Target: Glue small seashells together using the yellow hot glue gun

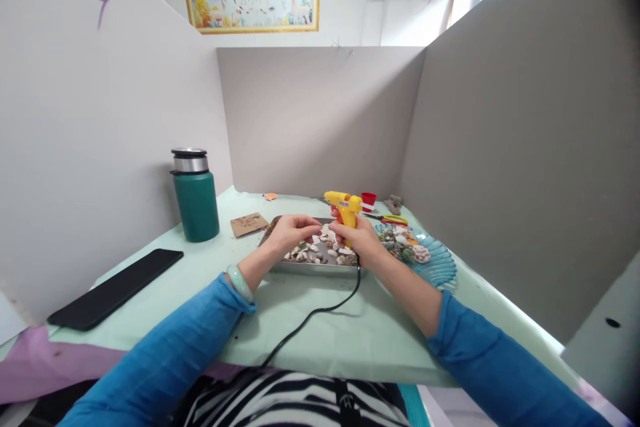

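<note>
A yellow hot glue gun (349, 205) is gripped in my right hand (361, 240), its nozzle pointing left and its black cord (320, 310) trailing down toward the table's front edge. My left hand (295, 232) is just left of it, thumb and fingers brought together in a pinch; whatever sits between the fingertips is too small to make out. Beneath both hands lies a metal tray (320, 269) holding many small seashells (305, 253). By my right wrist, a blue scalloped glass plate (437, 260) carries more shells (403, 243), some colored.
A green bottle (197, 203) stands at the left, behind a flat black object (120, 287). A brown card (249, 224) lies left of the tray. Toward the back are a red cup (369, 201) and yellow-handled scissors (394, 219). Grey partitions (320, 120) enclose the table.
</note>
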Demonstrator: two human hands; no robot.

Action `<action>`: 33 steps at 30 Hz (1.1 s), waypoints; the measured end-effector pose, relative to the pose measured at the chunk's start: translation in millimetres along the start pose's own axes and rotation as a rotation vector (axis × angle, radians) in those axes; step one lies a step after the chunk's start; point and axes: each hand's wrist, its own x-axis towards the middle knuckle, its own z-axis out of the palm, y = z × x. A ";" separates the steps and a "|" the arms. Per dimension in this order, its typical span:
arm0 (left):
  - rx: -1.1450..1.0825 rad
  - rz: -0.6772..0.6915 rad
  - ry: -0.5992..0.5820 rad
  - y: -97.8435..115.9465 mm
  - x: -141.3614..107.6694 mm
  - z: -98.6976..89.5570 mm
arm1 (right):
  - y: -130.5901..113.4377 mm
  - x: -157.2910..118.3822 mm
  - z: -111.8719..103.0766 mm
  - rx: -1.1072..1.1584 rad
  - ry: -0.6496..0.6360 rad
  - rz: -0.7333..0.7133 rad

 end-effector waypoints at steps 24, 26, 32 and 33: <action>0.487 0.305 0.397 -6.6 5.5 -18.7 | 2.2 0.1 -7.2 -0.266 -0.119 -0.132; 0.509 0.299 0.447 -6.5 6.4 -22.0 | 1.7 -1.1 -6.2 -0.311 -0.114 -0.121; 0.658 0.403 0.513 -2.7 4.7 -24.8 | -0.1 -3.2 -3.0 -0.337 -0.146 -0.111; 0.690 0.424 0.515 -2.5 4.4 -24.9 | -0.4 -3.4 -2.8 -0.340 -0.145 -0.112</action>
